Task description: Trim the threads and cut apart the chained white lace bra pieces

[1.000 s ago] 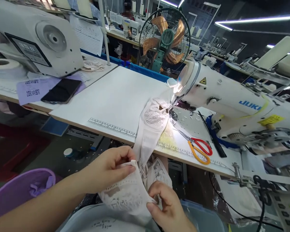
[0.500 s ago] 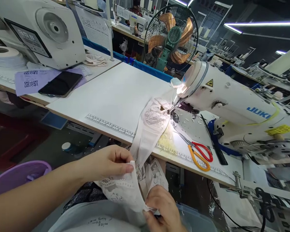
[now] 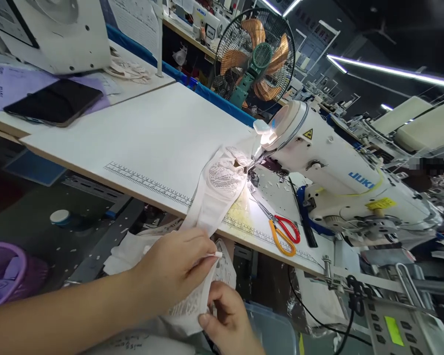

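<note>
Lace piece [image 3: 188, 306], pinched by left hand [image 3: 175, 261] and, at its five o'clock, right hand [image 3: 230, 318].
I fear uneven tugging could stretch it.

1. Bare white table [image 3: 144, 133] lies open between the phone [image 3: 55, 101] and the white cloth [image 3: 222, 187].
2. That cloth hangs over the front edge, blocking a slide along it.
3. Left hand [image 3: 177, 261], right hand [image 3: 227, 315] and lace piece [image 3: 188, 305] fill the space before it.
4. Scissors [image 3: 274, 219] and a black stick [image 3: 305, 219] obstruct the right.
5. The sewing machine [image 3: 336, 158] overhangs there.
</note>
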`<state>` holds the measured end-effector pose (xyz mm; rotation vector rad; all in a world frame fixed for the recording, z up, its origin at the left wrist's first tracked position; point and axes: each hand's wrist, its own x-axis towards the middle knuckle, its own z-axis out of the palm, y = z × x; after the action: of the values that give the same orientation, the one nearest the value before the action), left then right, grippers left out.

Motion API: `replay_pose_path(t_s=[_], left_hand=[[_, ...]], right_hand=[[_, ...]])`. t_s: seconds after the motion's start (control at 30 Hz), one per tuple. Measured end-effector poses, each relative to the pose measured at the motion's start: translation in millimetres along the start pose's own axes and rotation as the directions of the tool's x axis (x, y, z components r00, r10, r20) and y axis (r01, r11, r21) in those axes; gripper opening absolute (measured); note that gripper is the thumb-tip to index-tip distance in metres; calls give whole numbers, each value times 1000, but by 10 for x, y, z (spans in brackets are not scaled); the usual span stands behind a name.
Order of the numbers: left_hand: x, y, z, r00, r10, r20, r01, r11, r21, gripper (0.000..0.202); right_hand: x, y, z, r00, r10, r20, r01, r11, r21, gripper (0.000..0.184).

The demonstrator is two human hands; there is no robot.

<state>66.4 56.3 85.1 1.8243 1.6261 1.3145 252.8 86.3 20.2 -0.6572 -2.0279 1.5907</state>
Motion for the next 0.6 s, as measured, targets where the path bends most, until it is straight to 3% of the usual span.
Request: replay_pose_path(t_s=[0.1,0.23,0.43,0.6], left_hand=[[-8,-8,39,998,18,52,-18,1000,6,22],[-1,26,65,991,1,131,0,1000,-7,23],[15,30,103,977,-70,200,76,997,-21,25],[53,69,47,931,-240,276,265,963,-55,23]], right_hand=[[113,-202,-208,998,-37,58,45,990,-135,24],[287,-461,-383,987,-150,-50,143,982,-123,25],[492,-624,-381,988,-142,-61,130,977,-169,4],[540,-606,-352,981,-182,-62,171,973,-153,8]])
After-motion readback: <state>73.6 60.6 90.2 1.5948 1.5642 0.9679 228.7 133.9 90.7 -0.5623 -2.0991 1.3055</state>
